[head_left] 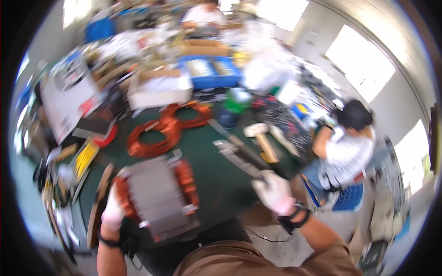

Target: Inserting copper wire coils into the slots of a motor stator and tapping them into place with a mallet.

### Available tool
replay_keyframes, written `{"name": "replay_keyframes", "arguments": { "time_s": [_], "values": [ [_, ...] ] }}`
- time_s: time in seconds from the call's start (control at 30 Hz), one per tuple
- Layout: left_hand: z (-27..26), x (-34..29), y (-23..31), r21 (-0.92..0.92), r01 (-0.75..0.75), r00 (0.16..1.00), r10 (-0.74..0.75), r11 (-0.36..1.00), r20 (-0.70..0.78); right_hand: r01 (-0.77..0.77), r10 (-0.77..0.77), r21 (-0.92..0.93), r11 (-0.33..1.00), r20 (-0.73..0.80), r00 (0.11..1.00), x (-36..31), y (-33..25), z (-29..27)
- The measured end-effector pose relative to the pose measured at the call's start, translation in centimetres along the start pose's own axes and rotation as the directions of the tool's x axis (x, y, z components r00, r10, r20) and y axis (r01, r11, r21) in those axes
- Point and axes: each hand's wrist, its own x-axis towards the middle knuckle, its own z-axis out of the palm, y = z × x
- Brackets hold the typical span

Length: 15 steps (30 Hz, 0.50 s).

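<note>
A transformer core (159,193) of grey stacked plates, with copper windings along both sides, stands at the table's near edge. My left hand (113,209), in a white glove, is against its left winding, fingers mostly hidden and blurred as they grip it. My right hand (272,191), also gloved, is closed around the near end of a flat metal strip (237,158), though motion smears the fingers. Alongside that strip lies a long tool with a dark handle (254,157). Two ring-shaped copper coils (154,138) sit farther back, touching each other.
A hammer (261,140) lies right of the middle. Behind the coils are a white carton (159,92) and a blue bin (212,80). A wooden bar (99,202) flanks my left hand. At the right sits a co-worker (352,147); another person (205,17) is at the far end.
</note>
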Motion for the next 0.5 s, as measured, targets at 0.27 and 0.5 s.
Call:
{"name": "replay_keyframes", "arguments": {
  "time_s": [0.27,0.5],
  "values": [
    [0.3,1.6,1.2,0.367,-0.147,0.986,0.105,0.919,0.131,0.277,-0.264,-0.004,0.961,0.286,0.921,3.1,-2.2,-1.8],
    [-0.2,1.1,0.7,0.511,-0.038,0.999,0.019,0.859,0.043,0.460,-0.465,0.141,0.877,0.494,0.735,7.9,-7.8,1.3]
  ]
}}
